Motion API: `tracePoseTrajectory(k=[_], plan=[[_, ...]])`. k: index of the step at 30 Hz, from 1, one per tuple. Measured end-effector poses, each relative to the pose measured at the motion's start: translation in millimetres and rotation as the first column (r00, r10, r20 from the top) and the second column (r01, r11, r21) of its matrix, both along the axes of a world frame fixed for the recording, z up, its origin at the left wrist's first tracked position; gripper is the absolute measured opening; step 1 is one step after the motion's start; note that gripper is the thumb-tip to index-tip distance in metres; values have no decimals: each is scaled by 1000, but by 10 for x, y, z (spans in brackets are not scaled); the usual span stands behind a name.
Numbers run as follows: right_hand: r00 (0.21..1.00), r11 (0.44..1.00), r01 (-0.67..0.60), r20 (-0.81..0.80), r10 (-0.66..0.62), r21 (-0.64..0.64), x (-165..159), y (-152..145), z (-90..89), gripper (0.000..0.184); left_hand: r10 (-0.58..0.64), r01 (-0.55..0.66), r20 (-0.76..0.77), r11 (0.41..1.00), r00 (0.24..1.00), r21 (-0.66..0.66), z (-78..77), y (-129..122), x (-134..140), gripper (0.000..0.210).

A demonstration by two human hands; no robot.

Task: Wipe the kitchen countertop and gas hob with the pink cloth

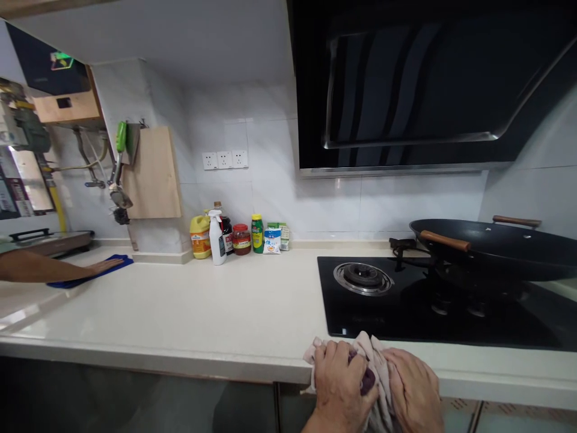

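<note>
At the counter's (pixel 252 313) edge, the left hand (pixel 338 379) clenched a pale cloth (pixel 379 364); the right hand (pixel 417 385) lay over it, its grip hidden. Bunched before the stove (pixel 356 319), the cloth seemed light, soft, best held by its folds.

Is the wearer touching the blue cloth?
No: a co-worker's hand is on the blue cloth; the wearer's left hand and right hand touch the pale cloth.

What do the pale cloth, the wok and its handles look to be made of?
Pale cloth: soft matte fabric, perhaps cotton, judging by its bunched folds. Wok: dark metal, likely iron, with a low sheen. Wok handles: probably smooth wood, given their warm brown colour.
</note>
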State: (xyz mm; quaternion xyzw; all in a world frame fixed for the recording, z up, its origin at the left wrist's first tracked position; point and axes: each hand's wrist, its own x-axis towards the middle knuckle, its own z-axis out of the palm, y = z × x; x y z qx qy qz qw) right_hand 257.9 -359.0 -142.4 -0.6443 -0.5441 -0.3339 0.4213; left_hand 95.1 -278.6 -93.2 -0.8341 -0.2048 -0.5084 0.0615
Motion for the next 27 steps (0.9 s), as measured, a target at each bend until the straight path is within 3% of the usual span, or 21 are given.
tracePoseTrajectory(k=[4,12,16,21,24,27], plan=[[999,997,1,41,2,-79,41,-39,-152,32,-49,49,-6,999,999,-20,15,-24,-39,37],[991,979,121,76,-110,-164,2,43,-189,35,-62,64,-33,995,998,75,-27,137,-325,45],[992,989,59,118,-42,-139,-230,157,-34,31,38,-34,-35,993,999,115,-89,389,-726,52],[989,972,-120,66,135,-201,-873,540,282,20,132,-123,-84,987,988,104,-27,730,-1375,40],[973,942,-233,-62,224,-242,-1211,747,419,19,108,-116,-161,993,981,-38,84,888,-1731,25],[890,883,-426,-265,370,-196,-1327,838,536,29,1,-33,-89,931,996,-364,237,986,-1974,24]])
